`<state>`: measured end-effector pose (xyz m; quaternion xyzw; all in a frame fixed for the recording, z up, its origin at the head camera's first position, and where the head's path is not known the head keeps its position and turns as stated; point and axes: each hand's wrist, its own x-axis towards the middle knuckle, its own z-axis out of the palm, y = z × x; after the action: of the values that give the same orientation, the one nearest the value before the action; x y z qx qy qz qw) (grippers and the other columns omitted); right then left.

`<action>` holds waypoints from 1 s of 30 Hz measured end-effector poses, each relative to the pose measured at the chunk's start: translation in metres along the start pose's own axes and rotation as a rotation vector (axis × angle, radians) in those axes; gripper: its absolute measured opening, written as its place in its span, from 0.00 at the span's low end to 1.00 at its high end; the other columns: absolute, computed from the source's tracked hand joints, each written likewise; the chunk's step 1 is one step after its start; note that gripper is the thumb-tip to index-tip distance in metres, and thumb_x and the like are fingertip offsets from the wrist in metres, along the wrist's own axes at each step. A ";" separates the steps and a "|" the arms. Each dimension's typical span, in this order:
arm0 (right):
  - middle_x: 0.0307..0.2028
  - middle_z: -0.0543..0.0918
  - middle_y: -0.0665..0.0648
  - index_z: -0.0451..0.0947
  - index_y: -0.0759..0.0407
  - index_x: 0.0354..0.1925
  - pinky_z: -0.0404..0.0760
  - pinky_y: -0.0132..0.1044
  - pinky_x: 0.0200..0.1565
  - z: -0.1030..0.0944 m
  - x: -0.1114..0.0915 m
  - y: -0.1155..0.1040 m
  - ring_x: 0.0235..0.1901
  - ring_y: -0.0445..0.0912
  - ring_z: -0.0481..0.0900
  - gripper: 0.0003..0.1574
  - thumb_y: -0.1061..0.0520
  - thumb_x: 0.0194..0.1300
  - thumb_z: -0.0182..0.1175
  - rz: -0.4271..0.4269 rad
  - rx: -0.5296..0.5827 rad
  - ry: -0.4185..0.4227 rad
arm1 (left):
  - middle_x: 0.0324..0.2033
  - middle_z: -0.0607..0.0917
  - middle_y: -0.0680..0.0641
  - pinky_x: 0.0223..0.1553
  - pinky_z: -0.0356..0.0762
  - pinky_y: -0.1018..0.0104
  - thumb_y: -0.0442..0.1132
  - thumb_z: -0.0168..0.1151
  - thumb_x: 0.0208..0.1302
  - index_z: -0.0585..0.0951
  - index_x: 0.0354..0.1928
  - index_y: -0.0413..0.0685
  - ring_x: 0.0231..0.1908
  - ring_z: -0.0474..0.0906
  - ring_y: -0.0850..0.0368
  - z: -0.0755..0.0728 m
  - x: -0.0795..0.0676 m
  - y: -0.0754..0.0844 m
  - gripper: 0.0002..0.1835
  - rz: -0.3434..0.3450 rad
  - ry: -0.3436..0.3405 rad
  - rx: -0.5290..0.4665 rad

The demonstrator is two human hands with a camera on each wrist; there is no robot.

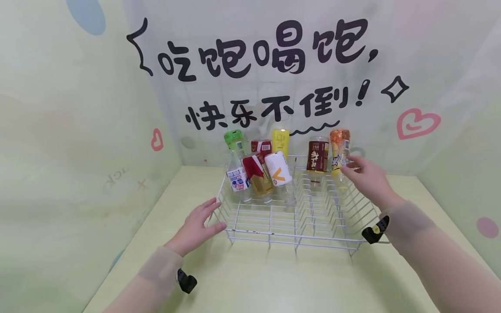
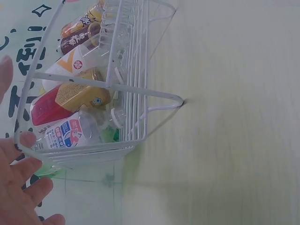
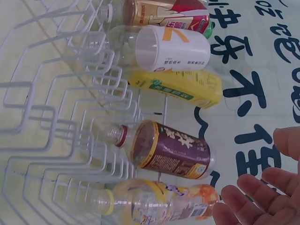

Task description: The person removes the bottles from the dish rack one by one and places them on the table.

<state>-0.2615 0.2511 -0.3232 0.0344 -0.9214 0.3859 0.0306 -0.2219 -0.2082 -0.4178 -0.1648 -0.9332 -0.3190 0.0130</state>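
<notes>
A white wire dish rack (image 1: 295, 237) holds several empty drink bottles, standing upside down with their necks low. My left hand (image 1: 197, 226) is at the rack's left side, fingertips right at the rim and thumb spread. My right hand (image 1: 368, 178) is beside the orange-labelled bottle (image 1: 339, 150) at the back right, its fingers loosely bent near that bottle. In the right wrist view the fingertips (image 3: 225, 213) lie close to this bottle's base, and the thumb stands apart. Left of it is a bottle with a dark maroon label (image 3: 176, 150).
On the rack's left lean a red-and-gold bottle (image 1: 258, 174), a white-labelled bottle (image 1: 278, 168) and a clear bottle with a blue-and-white label (image 1: 237, 179). Behind them are yellow (image 1: 280, 141), green (image 1: 233, 138) and red (image 1: 261, 147) ones. A printed wall stands behind the pale table (image 1: 282, 278).
</notes>
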 end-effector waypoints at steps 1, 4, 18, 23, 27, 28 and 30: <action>0.61 0.69 0.69 0.52 0.62 0.73 0.72 0.60 0.55 0.002 0.002 -0.004 0.59 0.64 0.68 0.48 0.32 0.70 0.46 -0.015 0.004 0.000 | 0.73 0.56 0.46 0.64 0.53 0.34 0.67 0.58 0.59 0.64 0.71 0.49 0.70 0.51 0.39 0.001 -0.001 0.000 0.44 -0.001 -0.002 0.001; 0.60 0.70 0.68 0.53 0.61 0.73 0.73 0.58 0.54 0.010 0.011 -0.014 0.58 0.62 0.69 0.47 0.34 0.70 0.48 -0.047 0.026 -0.007 | 0.73 0.56 0.47 0.65 0.53 0.35 0.67 0.59 0.58 0.64 0.71 0.48 0.70 0.51 0.39 0.003 -0.002 0.001 0.45 0.002 -0.001 -0.001; 0.63 0.69 0.65 0.54 0.57 0.72 0.73 0.55 0.56 0.061 0.048 -0.051 0.61 0.59 0.68 0.43 0.40 0.69 0.54 0.029 0.108 -0.098 | 0.75 0.51 0.48 0.66 0.53 0.37 0.65 0.58 0.61 0.65 0.70 0.46 0.71 0.49 0.40 0.011 -0.002 -0.002 0.42 -0.018 -0.002 -0.003; 0.66 0.65 0.64 0.51 0.54 0.74 0.70 0.57 0.59 0.077 0.054 -0.061 0.63 0.59 0.65 0.43 0.40 0.69 0.53 0.048 0.124 -0.131 | 0.75 0.51 0.48 0.65 0.53 0.36 0.68 0.57 0.60 0.65 0.70 0.47 0.71 0.49 0.40 0.011 -0.003 -0.003 0.44 -0.014 0.004 -0.015; 0.67 0.64 0.64 0.50 0.53 0.74 0.67 0.59 0.60 0.088 0.058 -0.065 0.64 0.60 0.64 0.44 0.41 0.69 0.54 0.070 0.146 -0.139 | 0.75 0.51 0.48 0.66 0.53 0.37 0.67 0.57 0.60 0.65 0.70 0.47 0.71 0.49 0.41 0.012 -0.003 -0.004 0.43 -0.010 0.011 -0.017; 0.68 0.63 0.64 0.50 0.53 0.74 0.67 0.59 0.61 0.092 0.060 -0.066 0.64 0.60 0.63 0.44 0.42 0.69 0.54 0.078 0.155 -0.140 | 0.75 0.51 0.48 0.66 0.53 0.37 0.67 0.57 0.60 0.66 0.70 0.47 0.71 0.49 0.41 0.013 -0.003 -0.004 0.43 -0.008 0.012 -0.019; 0.68 0.62 0.64 0.49 0.52 0.74 0.66 0.59 0.61 0.097 0.062 -0.066 0.65 0.60 0.63 0.45 0.42 0.68 0.55 0.100 0.167 -0.142 | 0.74 0.51 0.48 0.65 0.53 0.36 0.67 0.57 0.60 0.66 0.70 0.47 0.71 0.49 0.41 0.013 -0.003 -0.004 0.43 -0.001 0.014 -0.024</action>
<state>-0.3203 0.1333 -0.3398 0.0181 -0.8864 0.4591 -0.0569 -0.2197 -0.2042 -0.4315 -0.1622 -0.9294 -0.3312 0.0174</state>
